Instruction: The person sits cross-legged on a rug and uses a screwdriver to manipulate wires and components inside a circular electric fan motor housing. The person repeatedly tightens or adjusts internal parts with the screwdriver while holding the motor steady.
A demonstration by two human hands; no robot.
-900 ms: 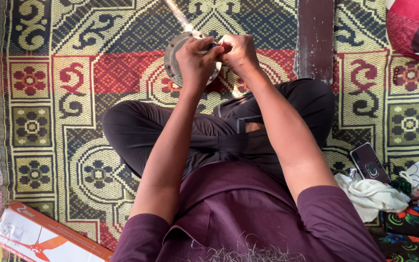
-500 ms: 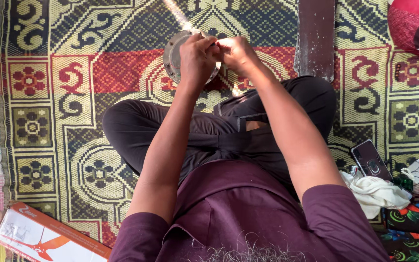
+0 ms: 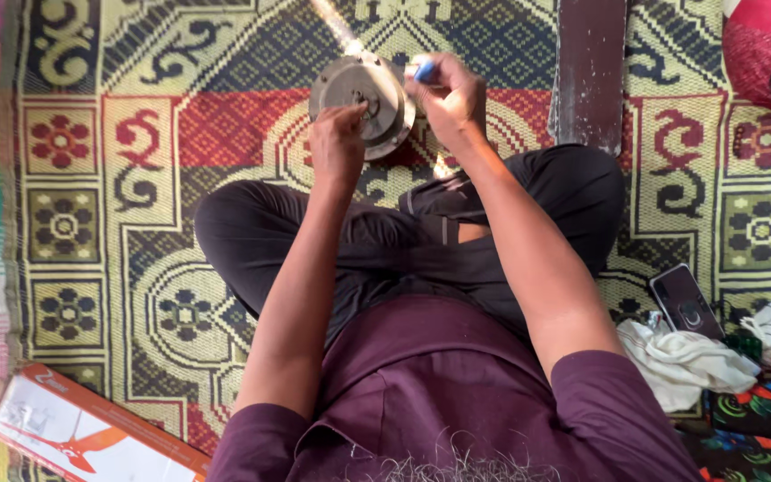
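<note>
The person sits cross-legged on a patterned woven mat (image 3: 136,178), holding a round grey metal motor housing (image 3: 363,103) above the knees. The left hand (image 3: 336,143) touches the housing's face near the centre, fingers curled together on it. The right hand (image 3: 452,103) is clamped on a small blue-and-white tool (image 3: 421,70) at the housing's right rim. A dark wooden plank (image 3: 591,71) lies to the right, a phone (image 3: 684,303) and white cloth (image 3: 684,361) beside the right knee, an orange-and-white box (image 3: 91,437) at lower left
</note>
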